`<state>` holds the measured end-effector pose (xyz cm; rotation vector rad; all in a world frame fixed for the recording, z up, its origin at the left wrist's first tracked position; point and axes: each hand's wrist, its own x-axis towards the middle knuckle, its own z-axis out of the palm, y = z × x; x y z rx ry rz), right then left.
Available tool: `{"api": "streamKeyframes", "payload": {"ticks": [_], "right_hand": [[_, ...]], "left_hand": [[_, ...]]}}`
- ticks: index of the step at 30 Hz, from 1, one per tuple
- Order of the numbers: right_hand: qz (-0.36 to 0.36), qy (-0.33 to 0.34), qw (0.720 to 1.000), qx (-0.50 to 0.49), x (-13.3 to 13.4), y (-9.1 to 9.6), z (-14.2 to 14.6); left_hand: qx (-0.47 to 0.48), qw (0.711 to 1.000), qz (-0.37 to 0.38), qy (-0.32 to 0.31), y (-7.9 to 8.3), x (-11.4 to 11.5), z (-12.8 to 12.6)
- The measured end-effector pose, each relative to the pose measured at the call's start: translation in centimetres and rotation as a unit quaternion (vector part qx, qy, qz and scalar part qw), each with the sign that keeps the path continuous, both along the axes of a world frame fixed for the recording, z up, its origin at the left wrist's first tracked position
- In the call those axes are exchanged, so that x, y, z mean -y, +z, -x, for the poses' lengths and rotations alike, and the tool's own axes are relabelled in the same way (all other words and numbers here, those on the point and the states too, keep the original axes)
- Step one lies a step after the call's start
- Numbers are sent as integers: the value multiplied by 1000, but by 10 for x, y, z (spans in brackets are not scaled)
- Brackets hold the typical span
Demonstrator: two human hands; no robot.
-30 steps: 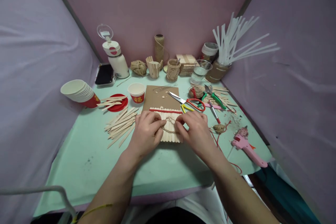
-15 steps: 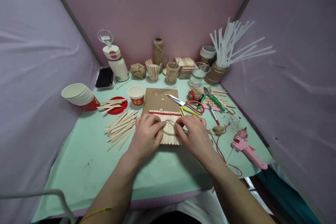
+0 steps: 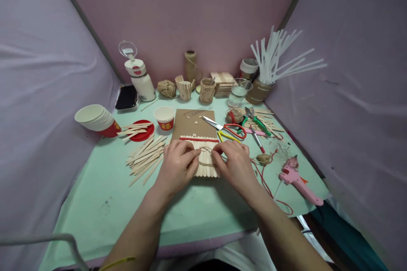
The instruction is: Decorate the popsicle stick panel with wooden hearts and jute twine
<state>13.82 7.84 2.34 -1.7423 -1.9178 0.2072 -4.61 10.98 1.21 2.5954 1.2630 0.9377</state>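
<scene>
A mat of wooden craft sticks (image 3: 206,165) lies side by side on a brown card (image 3: 192,122), with a red string (image 3: 199,139) across its top edge. A loop of jute twine (image 3: 206,150) lies across the sticks. My left hand (image 3: 176,165) rests on the mat's left side, its fingers pinched on the twine. At the mat's right side, the curled fingertips of my right hand (image 3: 233,165) pinch the other end of the twine. Both hands cover part of the mat.
Loose sticks (image 3: 144,156) lie to the left, near a red lid (image 3: 141,130), a paper cup (image 3: 164,117) and stacked cups (image 3: 95,117). Scissors (image 3: 227,128), pliers (image 3: 259,120) and a pink glue gun (image 3: 297,180) lie to the right. Twine, jars, a water glass and a bottle line the back.
The view has tilted slightly, so everything sits lower in the picture. My fingers have shifted a little on the twine; the loop has tightened across the sticks.
</scene>
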Motion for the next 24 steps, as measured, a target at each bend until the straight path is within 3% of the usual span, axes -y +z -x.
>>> {"api": "streamKeyframes", "payload": {"ticks": [4,7,10,17,24], "right_hand": [[-4,-31,999,26,-17,2,-26],[21,-78,993,82,-43,-1,-55],[64,-78,987,123,-69,-11,-72],[128,-49,972,190,-89,-33,-63],[87,-39,978,187,-78,-26,-63]], "left_hand": [[3,1000,3,-6,-2,0,1],[5,1000,8,-9,-2,0,2],[9,1000,8,-13,-1,1,2],[14,1000,12,-10,3,2,2],[6,1000,3,-5,2,2,3]]}}
